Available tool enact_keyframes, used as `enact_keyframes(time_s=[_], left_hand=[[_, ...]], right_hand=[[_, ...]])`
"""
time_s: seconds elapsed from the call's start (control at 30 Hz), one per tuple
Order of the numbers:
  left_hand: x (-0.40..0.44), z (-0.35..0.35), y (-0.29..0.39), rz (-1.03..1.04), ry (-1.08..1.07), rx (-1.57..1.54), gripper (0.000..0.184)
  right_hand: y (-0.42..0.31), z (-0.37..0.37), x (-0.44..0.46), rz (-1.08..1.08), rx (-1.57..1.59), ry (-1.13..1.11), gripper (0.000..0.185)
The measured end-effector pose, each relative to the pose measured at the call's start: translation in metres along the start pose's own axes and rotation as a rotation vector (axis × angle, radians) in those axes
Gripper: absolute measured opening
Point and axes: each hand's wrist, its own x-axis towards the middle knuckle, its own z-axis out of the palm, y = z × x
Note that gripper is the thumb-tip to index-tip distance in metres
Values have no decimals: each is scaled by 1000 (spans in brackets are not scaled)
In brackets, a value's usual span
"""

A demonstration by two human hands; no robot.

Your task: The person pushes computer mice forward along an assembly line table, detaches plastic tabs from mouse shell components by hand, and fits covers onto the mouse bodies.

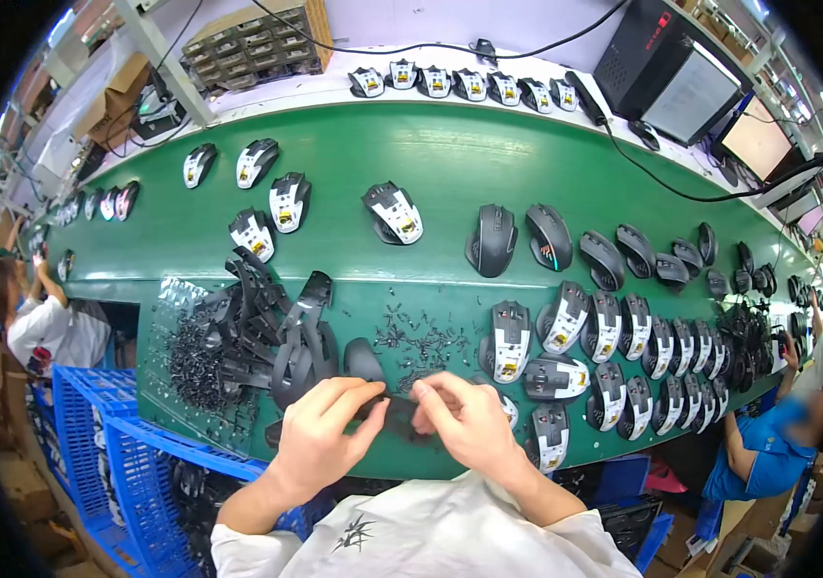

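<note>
My left hand [332,429] is closed at the table's front edge, its thumb and fingers on a dark plastic piece [400,414] that lies between my hands. On the other side of that piece, my right hand [469,424] has its thumb and index finger pinched together; whatever is in the pinch is too small to name. Just beyond my left hand rests a rounded black mouse cover [363,359]. Left of it are piled black mouse shells [304,356]. Tiny loose black parts [421,337] are scattered ahead of my right hand.
Rows of white-and-black mice [508,342] stand at right, with black mice [495,241] behind them. A heap of small black parts [195,361] sits at left. Blue crates [142,482] stand below the table. A co-worker in blue [768,453] is at right, another person [55,323] at left.
</note>
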Motion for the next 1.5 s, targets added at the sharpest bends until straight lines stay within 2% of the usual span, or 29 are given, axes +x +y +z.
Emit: enact_keyframes(time_s=[0.13,0.17,0.3,0.4,0.47,0.5,0.53,0.57,0.63,0.67,0.8,1.0,1.13,1.17,1.33,1.47,1.5], left_hand=[[-7,24,-6,143,215,116,22],[-6,31,-6,160,268,125,22],[-11,36,-13,515,285,147,25],[-2,29,3,559,258,62,33],[0,20,12,526,229,-15,40],[1,16,8,419,258,-113,43],[3,14,3,311,287,-213,46],[9,13,0,289,296,-203,46],[16,12,-7,-327,169,-1034,37],[13,12,-13,-341,184,-1026,37],[9,17,-40,-565,-199,-1289,35],[3,25,-37,-661,-117,-1150,36],[4,24,-52,-816,-334,-1447,38],[2,23,-51,-822,-332,-1453,38],[-4,24,-41,-760,-361,-1395,40],[-8,33,-46,-665,-373,-1290,28],[-10,34,-47,-667,-375,-1295,28]], right_hand=[[-9,2,3,-42,-462,6,26],[-11,1,6,-48,-497,4,26],[-1,9,14,6,267,7,28],[4,-8,22,-99,427,35,30],[6,-14,24,-179,603,40,33],[3,-16,22,-164,598,20,33],[-3,-17,17,-185,471,64,34],[-9,-17,13,-210,344,105,36],[-14,-9,6,-262,95,179,40],[-11,-2,6,-254,98,159,40],[0,27,10,-735,-485,322,43],[11,24,0,-757,-689,442,44],[10,17,-1,-744,-808,432,42],[10,16,-1,-739,-811,426,42],[18,16,1,-718,-895,398,46],[22,18,6,-922,-916,309,52],[23,17,4,-917,-920,308,52]])
